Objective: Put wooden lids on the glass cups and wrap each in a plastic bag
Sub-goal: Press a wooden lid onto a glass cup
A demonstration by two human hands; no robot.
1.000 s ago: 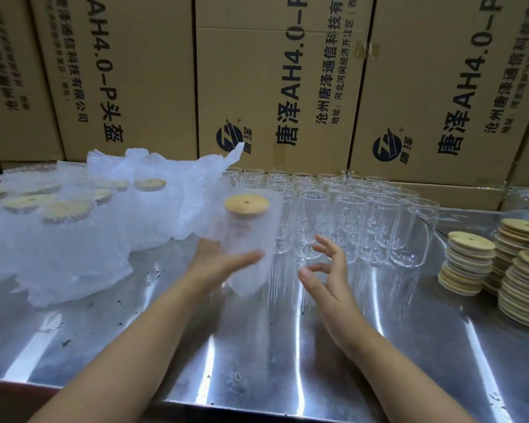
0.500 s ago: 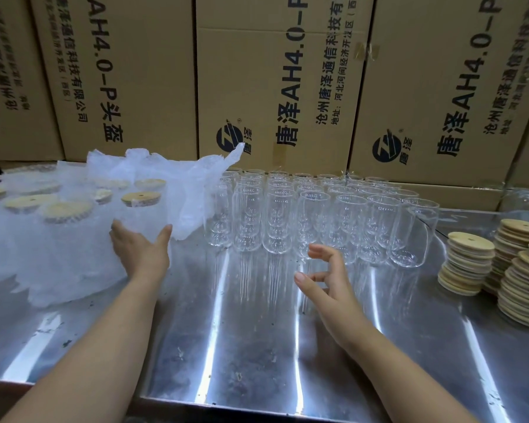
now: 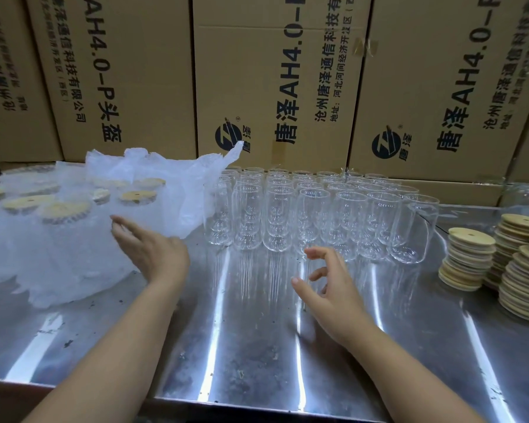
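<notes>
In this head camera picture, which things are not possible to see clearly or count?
- Wrapped cups: the cloudy plastic hides their number and shape.
- Back rows of bare glass cups: front rows overlap them, so no count.
- Lid stacks: cut off by the right edge.
- Left hand: blurred; contact with the plastic is unclear.
- Lid holes: too small to judge.

A scuffed, reflective stainless-steel table (image 3: pixel 257 346) stands against a wall of stacked brown cardboard boxes (image 3: pixel 272 71) printed with dark lettering.
</notes>
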